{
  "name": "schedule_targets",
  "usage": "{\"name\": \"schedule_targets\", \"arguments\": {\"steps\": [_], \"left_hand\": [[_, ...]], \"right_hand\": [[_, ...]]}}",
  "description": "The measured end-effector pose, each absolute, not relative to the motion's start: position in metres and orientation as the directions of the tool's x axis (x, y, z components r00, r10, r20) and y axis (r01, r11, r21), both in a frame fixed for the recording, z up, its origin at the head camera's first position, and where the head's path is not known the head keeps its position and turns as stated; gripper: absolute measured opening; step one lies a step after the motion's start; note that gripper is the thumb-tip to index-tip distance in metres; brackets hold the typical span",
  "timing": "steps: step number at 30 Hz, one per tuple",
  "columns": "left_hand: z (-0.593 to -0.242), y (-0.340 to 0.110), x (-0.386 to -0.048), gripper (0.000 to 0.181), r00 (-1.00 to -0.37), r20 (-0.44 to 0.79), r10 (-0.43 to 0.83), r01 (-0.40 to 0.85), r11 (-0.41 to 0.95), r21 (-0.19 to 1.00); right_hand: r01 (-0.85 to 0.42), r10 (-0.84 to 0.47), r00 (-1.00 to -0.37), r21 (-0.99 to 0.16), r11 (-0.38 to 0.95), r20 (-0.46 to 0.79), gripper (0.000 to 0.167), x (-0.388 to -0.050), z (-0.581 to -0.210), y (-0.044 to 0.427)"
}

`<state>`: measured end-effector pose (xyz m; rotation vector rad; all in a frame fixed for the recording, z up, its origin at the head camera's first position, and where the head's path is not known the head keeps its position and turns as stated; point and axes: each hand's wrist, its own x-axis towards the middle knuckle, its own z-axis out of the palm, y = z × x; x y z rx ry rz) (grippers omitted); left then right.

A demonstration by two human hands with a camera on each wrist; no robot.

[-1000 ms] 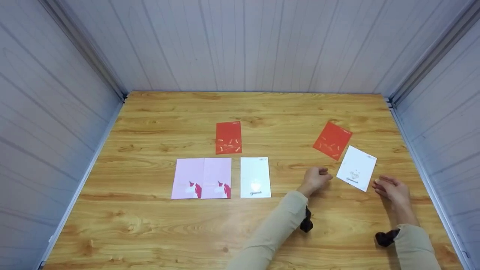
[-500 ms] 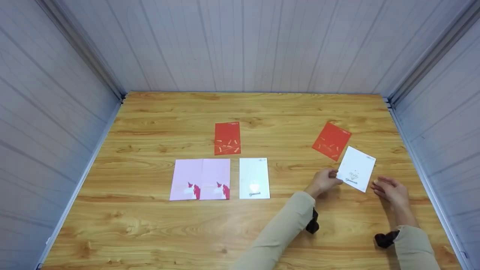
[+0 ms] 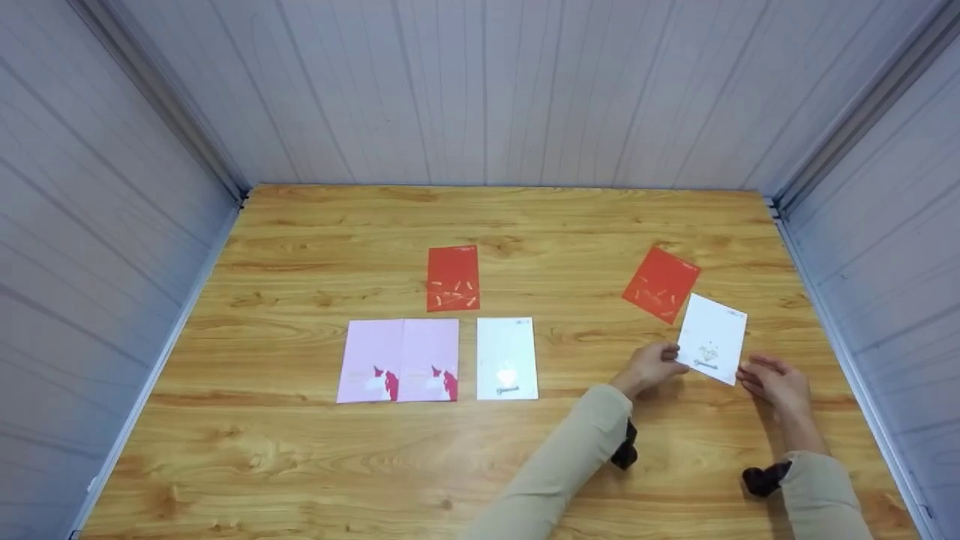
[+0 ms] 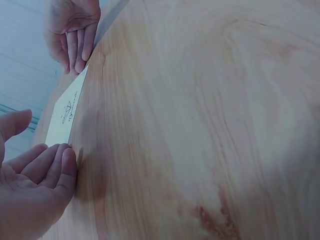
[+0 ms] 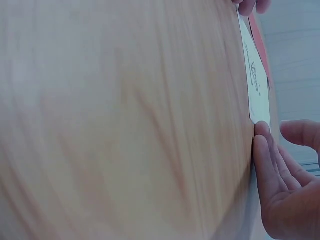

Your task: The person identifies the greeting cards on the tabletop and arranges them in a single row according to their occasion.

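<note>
A white card (image 3: 713, 337) with a small diamond drawing lies tilted on the wooden table at the right. My left hand (image 3: 649, 367) is at its left edge; in the left wrist view its fingers (image 4: 55, 165) touch the card and the thumb stands apart. From the other side my right hand (image 3: 776, 381) meets the card's lower right edge. The right wrist view has its fingertips (image 5: 262, 131) at the card's corner, thumb raised away. Neither hand pinches the card.
A tilted red card (image 3: 661, 285) lies just behind the white one. To the left are another red card (image 3: 453, 278), a second white card (image 3: 507, 358) and two adjoining pink cards (image 3: 367, 360) (image 3: 427, 360) with unicorn prints. Panel walls (image 3: 480, 90) enclose the table's back and sides.
My left hand has moved right and slightly up to reach the white card. The card has shifted slightly and turned a little. My right hand has come into contact with its edge.
</note>
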<state>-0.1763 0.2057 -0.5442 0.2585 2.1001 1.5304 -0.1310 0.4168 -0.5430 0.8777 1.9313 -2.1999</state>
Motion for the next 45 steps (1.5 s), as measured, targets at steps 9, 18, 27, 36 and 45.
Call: {"name": "schedule_targets", "arguments": {"steps": [9,18,27,36,45], "left_hand": [[-0.544,0.207,-0.176,0.039,-0.839,-0.317,0.442,-0.157,0.360,0.920],[-0.545,0.205,-0.176,0.042,-0.841,-0.309,0.444,-0.141,0.372,0.917],[-0.548,0.203,-0.176,0.042,-0.842,-0.312,0.440,-0.138,0.385,0.913],[-0.549,0.201,-0.173,0.040,-0.848,-0.287,0.445,-0.128,0.354,0.927],[-0.556,0.203,-0.172,0.034,-0.882,-0.219,0.417,-0.072,0.340,0.938]], "right_hand": [[0.482,0.355,-0.786,-0.861,-0.159,-0.506,0.032,-0.134,-0.537,0.411],[0.514,0.353,-0.765,-0.841,-0.171,-0.539,0.006,-0.134,-0.537,0.407],[0.547,0.337,-0.762,-0.828,-0.123,-0.553,0.027,-0.136,-0.537,0.402],[0.539,0.338,-0.779,-0.840,-0.069,-0.527,0.026,-0.137,-0.541,0.403],[0.500,0.257,-0.822,-0.860,-0.103,-0.509,0.033,-0.129,-0.539,0.403]]}}
